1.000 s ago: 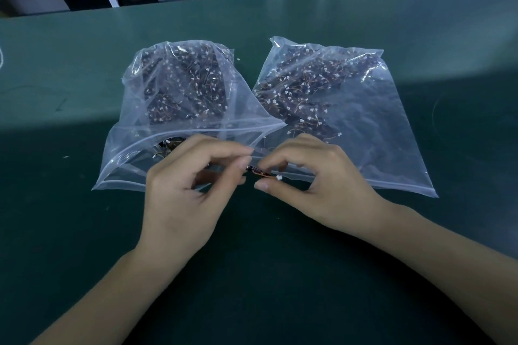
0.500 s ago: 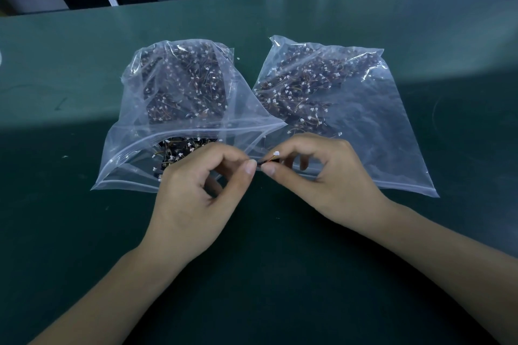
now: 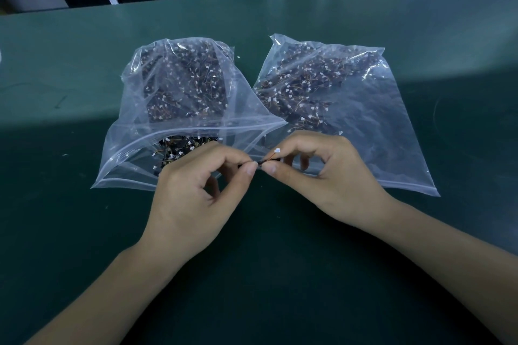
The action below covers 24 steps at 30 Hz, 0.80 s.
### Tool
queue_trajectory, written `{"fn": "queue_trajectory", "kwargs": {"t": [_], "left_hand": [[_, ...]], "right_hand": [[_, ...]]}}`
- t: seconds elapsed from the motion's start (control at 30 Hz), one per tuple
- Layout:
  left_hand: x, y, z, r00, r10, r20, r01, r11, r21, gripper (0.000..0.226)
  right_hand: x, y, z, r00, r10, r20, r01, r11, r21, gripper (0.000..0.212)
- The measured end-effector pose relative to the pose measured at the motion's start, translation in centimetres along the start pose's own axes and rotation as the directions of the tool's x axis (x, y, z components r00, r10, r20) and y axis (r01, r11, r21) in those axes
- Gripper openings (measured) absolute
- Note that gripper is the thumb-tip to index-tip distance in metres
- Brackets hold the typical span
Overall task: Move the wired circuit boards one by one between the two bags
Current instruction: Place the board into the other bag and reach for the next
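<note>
While both bag mouths are lying open toward the person, the left hand (image 3: 193,193) and right hand (image 3: 322,173) are pinching one wired circuit board (image 3: 270,158) between them, probably mid-handover, fingers (image 3: 249,168) pressed on it above the tabletop (image 3: 84,64).

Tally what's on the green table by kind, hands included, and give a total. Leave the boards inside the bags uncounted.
Clear plastic bags: 2, the left bag and the right bag
Wired circuit boards out of the bags: 1, the board pinched between both hands
Hands: 2, left hand and right hand
Total: 5
</note>
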<state>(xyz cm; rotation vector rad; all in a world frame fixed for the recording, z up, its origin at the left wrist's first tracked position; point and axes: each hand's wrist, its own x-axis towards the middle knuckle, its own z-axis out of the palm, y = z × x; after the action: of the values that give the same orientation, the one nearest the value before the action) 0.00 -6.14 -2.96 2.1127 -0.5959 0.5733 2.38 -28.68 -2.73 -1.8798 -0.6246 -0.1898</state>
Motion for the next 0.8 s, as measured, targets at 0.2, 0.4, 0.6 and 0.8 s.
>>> {"fn": "queue_trajectory", "kwargs": {"t": [0.2, 0.4, 0.6, 0.8], "left_hand": [[0.15, -0.01, -0.11, 1.000, 0.016, -0.007, -0.015, 1.000, 0.025, 0.008], [0.05, -0.05, -0.23, 1.000, 0.023, 0.007, -0.023, 0.999, 0.025, 0.007], [0.07, -0.03, -0.21, 0.999, 0.034, -0.002, -0.033, 0.999, 0.020, 0.009], [0.06, -0.32, -0.17, 0.999, 0.037, 0.003, -0.037, 0.999, 0.013, 0.008]], "right_hand": [[0.05, 0.05, 0.06, 0.999, 0.044, 0.003, -0.044, 0.999, 0.026, 0.009], [0.12, 0.21, -0.06, 1.000, 0.018, 0.008, -0.018, 1.000, -0.007, 0.010], [0.02, 0.15, -0.02, 1.000, 0.016, 0.014, -0.016, 1.000, 0.005, 0.009], [0.01, 0.06, -0.12, 0.998, 0.043, 0.038, -0.044, 0.999, 0.012, 0.008]]}}
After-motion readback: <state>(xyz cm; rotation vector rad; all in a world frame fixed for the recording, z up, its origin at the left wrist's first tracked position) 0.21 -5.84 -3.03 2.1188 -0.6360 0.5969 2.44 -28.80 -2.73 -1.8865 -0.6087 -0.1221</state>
